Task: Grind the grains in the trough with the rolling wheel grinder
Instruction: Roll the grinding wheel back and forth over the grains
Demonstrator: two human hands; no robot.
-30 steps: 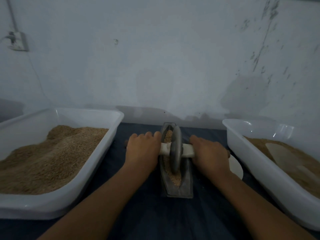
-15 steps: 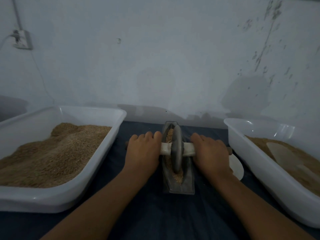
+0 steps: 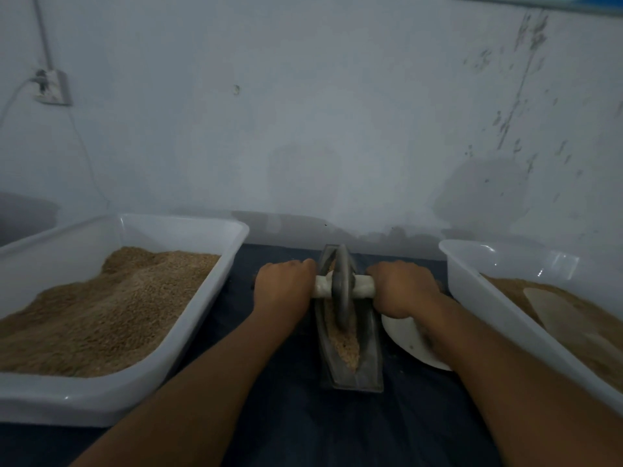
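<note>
I'm mid-grind, by my reading: the wheel [image 3: 341, 291] stands on edge in the trough [image 3: 371, 358], in its far half, with crushed grains [image 3: 344, 345] lying in the channel nearer me. My left hand [image 3: 283, 289] and right hand [image 3: 401, 288] each wrap an end of the axle [image 3: 362, 287], one on either side of the wheel (knuckles up, fingertips hidden). Next I'd draw it back toward me over those grains, pressing evenly so it doesn't tip against the trough walls.
</note>
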